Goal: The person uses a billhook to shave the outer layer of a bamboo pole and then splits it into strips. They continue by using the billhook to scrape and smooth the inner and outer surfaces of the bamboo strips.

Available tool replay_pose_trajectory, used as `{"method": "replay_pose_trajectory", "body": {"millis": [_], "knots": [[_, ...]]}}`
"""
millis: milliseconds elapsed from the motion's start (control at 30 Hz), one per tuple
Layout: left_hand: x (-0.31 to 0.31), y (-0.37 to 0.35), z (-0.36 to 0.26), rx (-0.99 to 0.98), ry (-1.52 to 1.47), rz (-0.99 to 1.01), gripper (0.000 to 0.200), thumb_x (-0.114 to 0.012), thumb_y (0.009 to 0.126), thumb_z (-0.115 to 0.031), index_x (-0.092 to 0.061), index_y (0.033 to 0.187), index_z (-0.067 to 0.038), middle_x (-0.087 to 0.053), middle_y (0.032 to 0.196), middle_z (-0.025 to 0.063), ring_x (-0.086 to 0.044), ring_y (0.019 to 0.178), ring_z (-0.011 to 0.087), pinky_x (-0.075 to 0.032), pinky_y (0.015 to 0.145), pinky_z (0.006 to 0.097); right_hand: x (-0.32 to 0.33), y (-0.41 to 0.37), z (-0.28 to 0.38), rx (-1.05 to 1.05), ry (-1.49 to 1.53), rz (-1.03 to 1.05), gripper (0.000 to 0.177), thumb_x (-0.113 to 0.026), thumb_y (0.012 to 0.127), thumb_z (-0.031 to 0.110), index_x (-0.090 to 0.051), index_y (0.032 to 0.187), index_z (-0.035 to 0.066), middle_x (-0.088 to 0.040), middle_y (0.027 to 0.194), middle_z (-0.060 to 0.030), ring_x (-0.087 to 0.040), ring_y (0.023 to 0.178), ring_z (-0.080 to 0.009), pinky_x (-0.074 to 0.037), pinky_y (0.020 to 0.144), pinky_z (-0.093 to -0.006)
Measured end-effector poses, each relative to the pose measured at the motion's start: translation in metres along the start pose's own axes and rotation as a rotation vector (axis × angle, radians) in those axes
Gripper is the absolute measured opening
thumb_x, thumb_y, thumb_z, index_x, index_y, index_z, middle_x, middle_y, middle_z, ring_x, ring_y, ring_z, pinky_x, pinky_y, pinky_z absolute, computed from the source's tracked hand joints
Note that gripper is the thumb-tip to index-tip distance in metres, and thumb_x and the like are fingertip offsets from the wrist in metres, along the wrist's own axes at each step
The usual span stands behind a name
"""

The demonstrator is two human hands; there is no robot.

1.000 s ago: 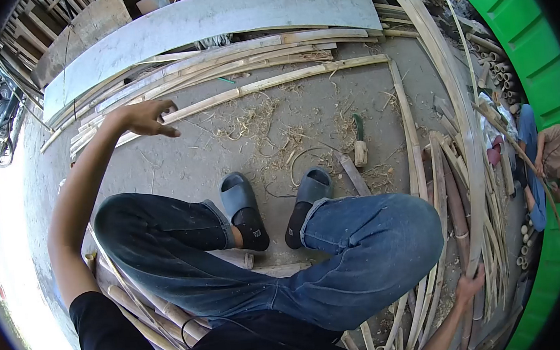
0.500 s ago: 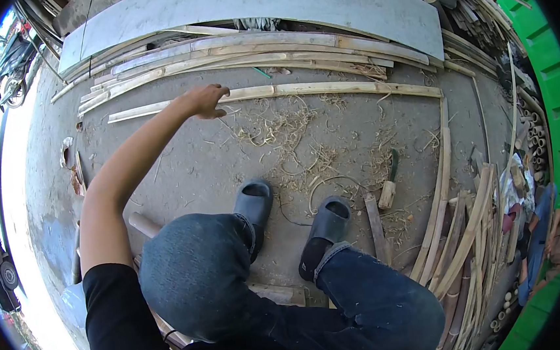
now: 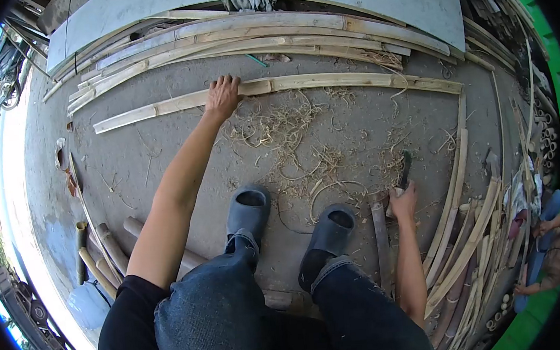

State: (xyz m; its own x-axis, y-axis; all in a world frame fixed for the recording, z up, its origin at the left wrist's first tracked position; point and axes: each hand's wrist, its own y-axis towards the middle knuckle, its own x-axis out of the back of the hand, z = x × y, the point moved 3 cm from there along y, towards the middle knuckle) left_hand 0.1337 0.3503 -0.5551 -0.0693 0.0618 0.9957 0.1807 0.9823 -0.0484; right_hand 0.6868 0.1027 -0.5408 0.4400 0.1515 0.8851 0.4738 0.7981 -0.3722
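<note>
Reaching up the head view, we are laying our left hand (image 3: 223,94) on the long pale split bamboo strip (image 3: 351,80), which is lying across the upper middle of the frame. The fingers are spread over it, not wrapped round. At lower right, our right hand (image 3: 404,201) is curling its fingers shut on the wooden-handled dark-bladed knife (image 3: 405,165). We are judging that the strip's split edges could be splintering into the flat palm if it slides, and the blade is sitting near our grey rubber slippers (image 3: 248,207). Half a second earlier the left hand was hovering just short of the strip and the knife was lying untouched.
</note>
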Motion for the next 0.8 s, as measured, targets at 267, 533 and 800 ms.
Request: {"method": "replay_pose_trajectory", "body": {"millis": [267, 533, 800], "knots": [[0.002, -0.032, 0.023, 0.056, -0.069, 0.29, 0.033, -0.063, 0.091, -0.012, -0.049, 0.12, -0.007, -0.068, 0.101, 0.016, -0.067, 0.098, 0.0394, -0.053, 0.079, 0.0474, -0.008, -0.052, -0.032, -0.157, 0.108, -0.163, 0.077, -0.08, 0.083, 0.021, -0.042, 0.145, -0.005, -0.058, 0.133, -0.0313, -0.056, 0.126, -0.0451, -0.043, 0.11, -0.0476], [0.103, -0.118, -0.042, -0.279, -0.175, 0.055, 0.046, -0.07, 0.077, -0.012, -0.05, 0.118, -0.006, -0.066, 0.091, 0.017, -0.068, 0.087, 0.0382, -0.054, 0.075, 0.05, 0.009, -0.122, -0.025, -0.049, 0.455, -0.439, 0.047, -0.061, 0.096, 0.022, -0.052, 0.133, -0.005, -0.064, 0.119, -0.0247, -0.064, 0.106, -0.0376, -0.047, 0.096, -0.0454], [0.067, -0.221, -0.091, -0.187, -0.268, 0.412, 0.054, -0.075, 0.072, -0.018, -0.048, 0.117, -0.006, -0.065, 0.099, 0.0203, -0.068, 0.082, 0.0437, -0.056, 0.069, 0.052, 0.014, -0.154, 0.103, 0.504, 0.415, -0.146, 0.049, -0.06, 0.091, 0.02, -0.049, 0.132, -0.003, -0.057, 0.112, -0.0237, -0.058, 0.1, -0.0413, -0.046, 0.092, -0.0493]]}}
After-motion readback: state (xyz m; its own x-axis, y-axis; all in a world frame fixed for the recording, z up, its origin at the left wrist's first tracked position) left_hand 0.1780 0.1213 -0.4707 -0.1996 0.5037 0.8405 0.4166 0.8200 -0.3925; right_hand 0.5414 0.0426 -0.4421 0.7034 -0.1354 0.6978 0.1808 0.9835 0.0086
